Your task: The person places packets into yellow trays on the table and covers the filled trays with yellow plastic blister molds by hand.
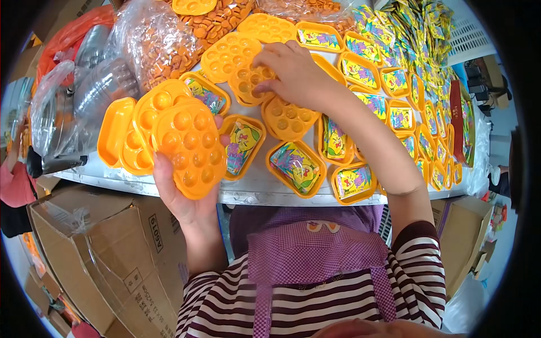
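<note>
My left hand point(189, 197) grips an orange tray with round hollows point(191, 146) above the table's front edge. More hollowed trays point(147, 115) lie just behind it, beside a plain orange tray point(115, 132). Over the table's middle, my right hand point(287, 76) has its fingers bent over another hollowed tray point(248, 81), thumb and fingers at its right side. A further hollowed tray point(290, 118) lies just below that hand. Between my hands is an orange tray holding a colourful packet point(242, 143), with a similar filled tray point(296, 169) to its right.
Bags of orange discs point(163, 50) stand at the back left, near clear plastic containers point(104, 84). Rows of filled trays point(400, 118) and a heap of packets point(422, 39) occupy the right. Cardboard boxes point(112, 248) flank the table's front. Another person's sleeve point(16, 180) shows at far left.
</note>
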### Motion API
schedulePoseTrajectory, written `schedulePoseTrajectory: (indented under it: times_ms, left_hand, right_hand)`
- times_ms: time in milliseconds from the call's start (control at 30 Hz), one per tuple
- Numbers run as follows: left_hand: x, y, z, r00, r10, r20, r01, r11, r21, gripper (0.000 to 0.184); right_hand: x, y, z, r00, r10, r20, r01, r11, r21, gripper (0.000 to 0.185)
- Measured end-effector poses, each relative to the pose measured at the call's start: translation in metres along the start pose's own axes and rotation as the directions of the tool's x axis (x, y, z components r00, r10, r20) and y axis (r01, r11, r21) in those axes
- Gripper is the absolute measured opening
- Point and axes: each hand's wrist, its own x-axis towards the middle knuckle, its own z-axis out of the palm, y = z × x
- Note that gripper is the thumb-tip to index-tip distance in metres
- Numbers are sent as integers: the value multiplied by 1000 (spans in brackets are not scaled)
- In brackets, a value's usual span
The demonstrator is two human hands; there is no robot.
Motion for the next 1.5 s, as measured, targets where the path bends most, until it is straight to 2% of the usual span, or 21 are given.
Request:
schedulePoseTrajectory:
  times_ms: [133,233,333,433,533,633,700,733,833,933,1033,1133,1233,1267,1300,1333,1367,1400,1433,1500]
  left_hand:
    - [-2,-1,-7,998,-26,55,30,997,-74,66]
    - [-3,1,-9,995,-39,87,49,992,-116,66]
    - [-2,2,-10,996,-33,86,43,993,-110,66]
    - [-2,2,-11,995,-28,98,38,995,-97,65]
    - [-2,2,-14,994,-24,103,33,995,-92,65]
    - [-1,2,-15,995,-23,99,31,996,-87,65]
    - [-1,1,-16,995,-27,92,36,995,-90,65]
    - [0,0,-17,995,-31,90,39,995,-94,65]
    - [-1,0,-16,996,-38,84,46,994,-100,65]
    - [-3,1,-15,995,-32,94,41,995,-92,66]
    - [-3,2,-14,994,-30,101,39,996,-82,66]
    - [-3,1,-14,994,-30,107,39,996,-81,67]
    - [-3,2,-16,994,-23,111,31,997,-72,67]
    - [-3,2,-16,993,-23,114,31,997,-68,66]
    - [-3,0,-16,993,-27,114,34,998,-60,66]
    - [-3,-1,-15,993,-31,116,37,998,-52,66]
    - [-3,-1,-15,992,-33,119,39,998,-42,66]
    - [-2,-3,-14,992,-41,122,47,998,-47,66]
    - [-2,-5,-12,991,-51,125,57,997,-49,66]
    - [-1,-9,-9,990,-68,124,75,996,-54,67]
  right_hand:
    - [9,-1,2,994,105,21,-106,994,41,53]
    - [11,2,4,992,82,-93,-75,994,79,47]
    - [14,12,4,972,-64,-225,74,997,37,39]
    - [14,20,-20,995,23,-101,11,946,323,29]
    - [6,25,-51,963,267,-26,-219,838,501,21]
    - [-11,22,-60,843,476,250,-459,395,796,15]
    - [-28,5,-46,797,472,376,-428,4,904,14]
    - [-36,-5,-37,778,453,435,-387,-199,900,14]
    - [-47,-31,-17,742,441,506,-350,-389,852,14]
    - [-44,-46,-12,757,410,509,-258,-528,809,14]
    - [-43,-56,-8,733,353,581,-308,-589,747,24]
    - [-46,-50,-9,760,297,579,-375,-527,763,22]
    - [-52,-44,-33,715,295,633,-569,-280,773,20]
    - [-50,-42,-32,809,382,448,-506,65,860,21]
    - [-48,-39,-32,889,392,238,-399,406,822,21]
    - [-44,-35,-31,946,323,30,-260,701,664,22]
    - [-38,-28,-29,968,216,-129,-136,879,457,24]
    - [-32,-20,-23,965,68,-253,-17,980,200,26]
    - [-27,-16,-18,938,-104,-330,82,993,-81,28]
    - [-19,-15,-9,972,-72,-224,48,993,-110,36]
